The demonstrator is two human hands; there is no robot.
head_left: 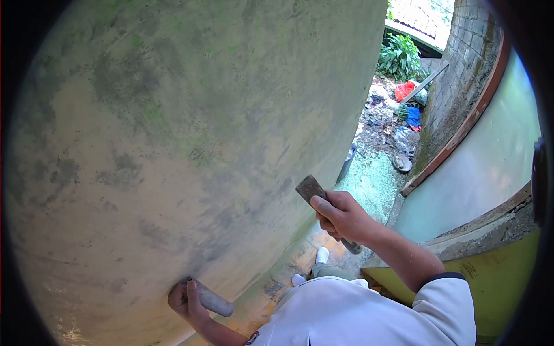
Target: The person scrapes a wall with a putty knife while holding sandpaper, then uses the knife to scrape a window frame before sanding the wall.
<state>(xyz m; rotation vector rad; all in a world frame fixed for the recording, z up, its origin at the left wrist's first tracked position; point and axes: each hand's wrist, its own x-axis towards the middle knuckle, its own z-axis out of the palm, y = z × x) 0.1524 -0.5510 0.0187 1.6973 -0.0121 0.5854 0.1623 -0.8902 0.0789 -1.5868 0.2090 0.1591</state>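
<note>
A flat-bladed scraper (311,188) is gripped in my right hand (340,214), its blade pointing up and left and its handle end showing below the fist. My left hand (189,300), low on the left, is closed around a grey cylindrical object (213,300) close to the wall. The large wall (173,144) fills the left side, with dark smudges and greenish patches on its surface. Whether the scraper blade touches the wall I cannot tell.
Litter with a red bag (405,90) and a blue item (413,117) lies on the ground beyond the wall's end, near a leafy plant (399,56). A block wall (461,63) and a pale panel (473,167) stand on the right. My feet are below.
</note>
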